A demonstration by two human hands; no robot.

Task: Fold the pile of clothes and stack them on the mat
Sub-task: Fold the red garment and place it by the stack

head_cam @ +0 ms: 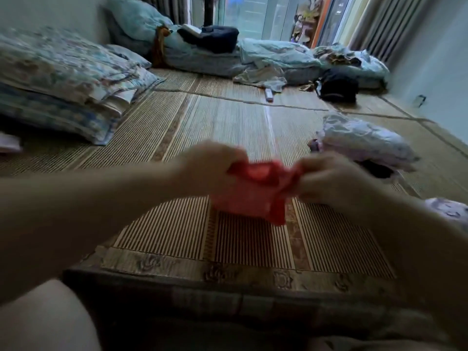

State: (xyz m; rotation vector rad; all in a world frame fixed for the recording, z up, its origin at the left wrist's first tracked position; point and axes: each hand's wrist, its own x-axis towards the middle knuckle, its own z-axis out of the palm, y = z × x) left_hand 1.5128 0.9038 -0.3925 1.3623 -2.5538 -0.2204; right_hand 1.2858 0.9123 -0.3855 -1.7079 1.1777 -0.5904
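Nearest the camera, a bare knee [43,317] sits at lower left, just short of the patterned border of the woven mat [162,224]. Above the mat, both forearms reach inward. The left hand [210,165] grips the upper left edge of a small red garment [250,196], fingers curled round the cloth. The right hand [329,178] pinches the upper right edge, fingers likewise closed on the fabric. The garment hangs between the hands, its lower edge just above the mat; motion blur makes contact with the mat impossible to confirm. Beyond the right hand, a folded stack of pale printed clothes [364,140] lies on the mat, with a dark item [377,171] showing at its near edge. To the left, floral pillows [63,79] lie stacked on the mat. Further back, a loose pale garment [263,74] and a black garment [336,84] lie unfolded at the foot of light blue bedding [278,54]. A navy folded item [212,38] rests on the bedding, with a window [248,16] behind.
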